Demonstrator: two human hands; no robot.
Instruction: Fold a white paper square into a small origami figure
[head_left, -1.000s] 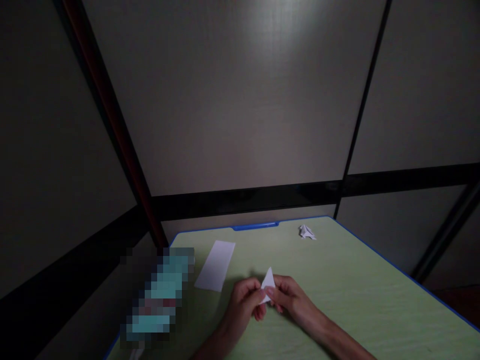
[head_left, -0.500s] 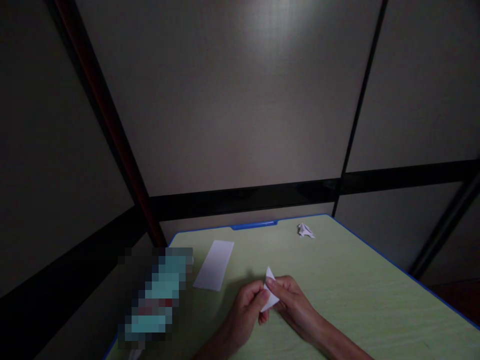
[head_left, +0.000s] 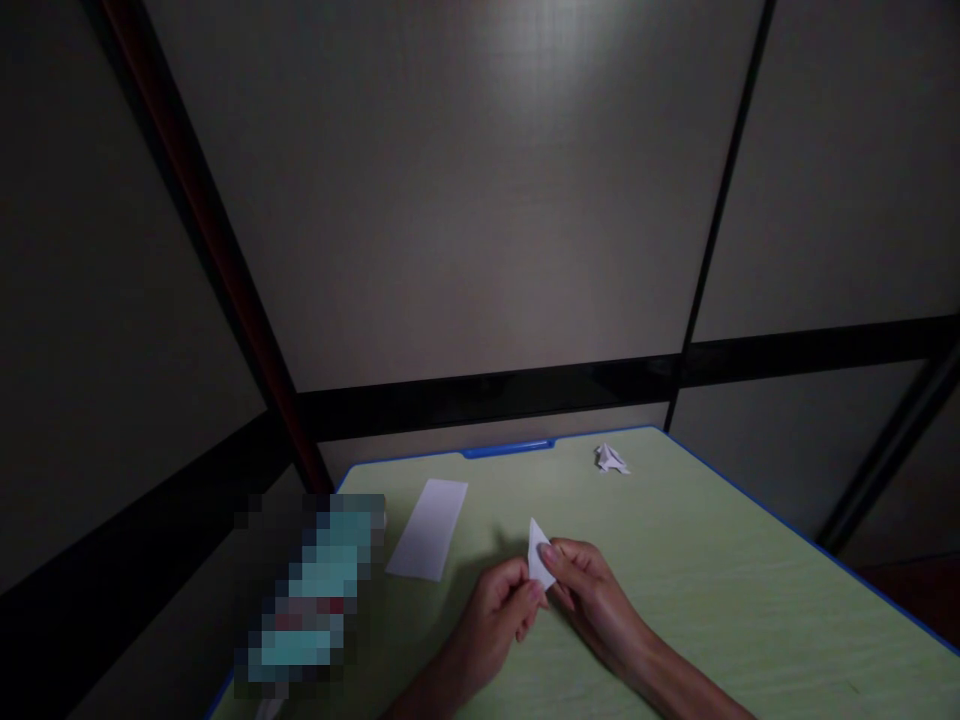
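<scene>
A small folded piece of white paper [head_left: 538, 562] with a pointed top is pinched between both hands above the table. My left hand [head_left: 499, 610] grips its lower edge, thumb on the near face. On its right side, the thumb of my right hand [head_left: 589, 580] presses against the face, with the fingers curled behind. Parts of the paper are covered by the thumbs and fingers. To the left of my hands, a flat white paper strip [head_left: 429, 530] lies on the table.
The pale green table [head_left: 712, 600] has a blue rim and a blue groove [head_left: 510, 449] at its far edge. A folded white paper figure [head_left: 612, 459] sits at the far right. A pixelated teal object [head_left: 322, 580] is at the left. Panelled doors [head_left: 487, 220] stand behind.
The folded paper has been raised slightly and turned more upright. My right hand has shifted up a little, and my left thumb now sits at the paper's lower corner.
</scene>
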